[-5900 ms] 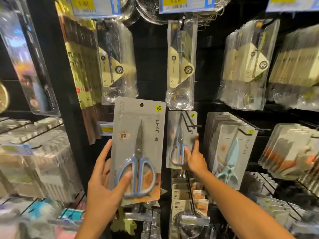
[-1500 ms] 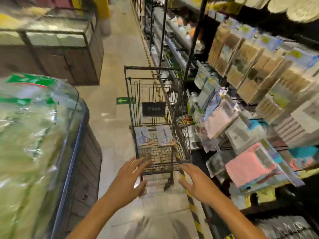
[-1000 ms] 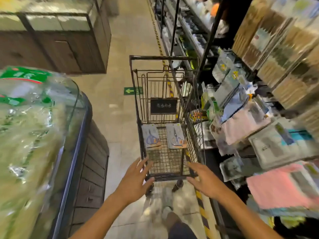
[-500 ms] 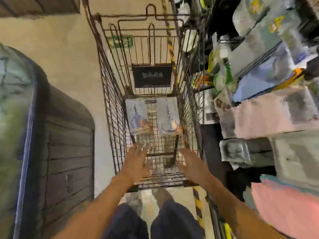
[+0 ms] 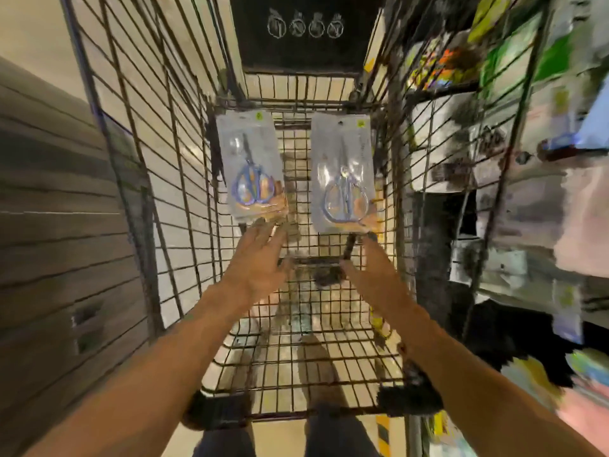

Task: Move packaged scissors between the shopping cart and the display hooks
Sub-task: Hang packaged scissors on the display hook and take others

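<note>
Two packs of blue-handled scissors lie flat on the wire floor of the shopping cart (image 5: 138, 179), side by side at its far end. The left scissors pack (image 5: 252, 166) and the right scissors pack (image 5: 344, 174) both have their hang holes pointing away from me. My left hand (image 5: 260, 258) reaches down inside the cart, fingers spread, its fingertips at the near edge of the left pack. My right hand (image 5: 374, 268) is spread too, its fingertips just below the right pack. Neither hand holds anything. No display hooks are in view.
A black sign panel (image 5: 306, 34) hangs on the cart's far wall. Shelves of packaged goods (image 5: 527, 159) crowd the right side beyond the cart's wire wall. A dark wooden counter (image 5: 59, 225) stands close on the left. My legs show under the cart's near rim.
I turned from the scissors hooks to the cart and walked up to it. Over the last second my view tilted down and both hands went deeper into the cart, to the packs' near edges.
</note>
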Demonstrator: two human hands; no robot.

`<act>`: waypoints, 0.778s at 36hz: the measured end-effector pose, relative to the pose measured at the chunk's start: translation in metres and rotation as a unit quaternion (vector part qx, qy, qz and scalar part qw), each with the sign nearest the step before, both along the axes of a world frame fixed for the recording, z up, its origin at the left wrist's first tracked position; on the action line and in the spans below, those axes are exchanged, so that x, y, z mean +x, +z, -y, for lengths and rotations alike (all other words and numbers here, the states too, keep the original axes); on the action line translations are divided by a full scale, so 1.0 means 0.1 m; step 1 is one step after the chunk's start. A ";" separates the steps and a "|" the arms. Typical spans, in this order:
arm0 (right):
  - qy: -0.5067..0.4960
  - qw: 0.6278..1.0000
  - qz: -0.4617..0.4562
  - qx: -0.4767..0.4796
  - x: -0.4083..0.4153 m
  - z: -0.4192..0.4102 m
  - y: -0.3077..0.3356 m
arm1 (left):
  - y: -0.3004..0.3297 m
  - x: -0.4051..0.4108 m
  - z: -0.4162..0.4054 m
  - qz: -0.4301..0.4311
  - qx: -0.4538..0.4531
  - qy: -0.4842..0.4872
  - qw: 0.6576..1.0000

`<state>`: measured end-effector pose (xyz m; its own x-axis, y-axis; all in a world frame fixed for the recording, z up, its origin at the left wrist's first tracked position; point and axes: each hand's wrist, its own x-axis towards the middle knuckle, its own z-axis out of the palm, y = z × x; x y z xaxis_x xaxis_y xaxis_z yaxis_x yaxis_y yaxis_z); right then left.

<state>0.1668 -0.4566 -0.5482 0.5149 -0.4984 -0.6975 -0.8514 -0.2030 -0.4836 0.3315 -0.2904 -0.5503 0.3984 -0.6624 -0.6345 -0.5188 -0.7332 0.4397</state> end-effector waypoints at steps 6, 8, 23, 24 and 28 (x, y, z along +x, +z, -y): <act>-0.054 0.992 0.069 -0.094 0.38 0.26 -0.50 | -0.21 0.15 0.06 0.010 -0.021 0.006 1.000; -0.071 0.986 0.072 -0.134 0.45 0.33 -0.59 | -0.24 0.18 0.07 0.008 -0.031 0.013 0.999; -0.139 0.979 0.036 -0.142 0.97 0.69 -0.84 | -0.28 0.30 0.08 -0.010 -0.044 0.021 0.999; -0.150 0.978 0.035 -0.142 0.95 0.68 -0.83 | -0.30 0.30 0.08 -0.010 -0.055 0.026 0.998; -0.210 0.965 0.072 -0.140 0.88 0.59 -0.71 | -0.31 0.26 0.09 -0.017 -0.065 0.037 0.997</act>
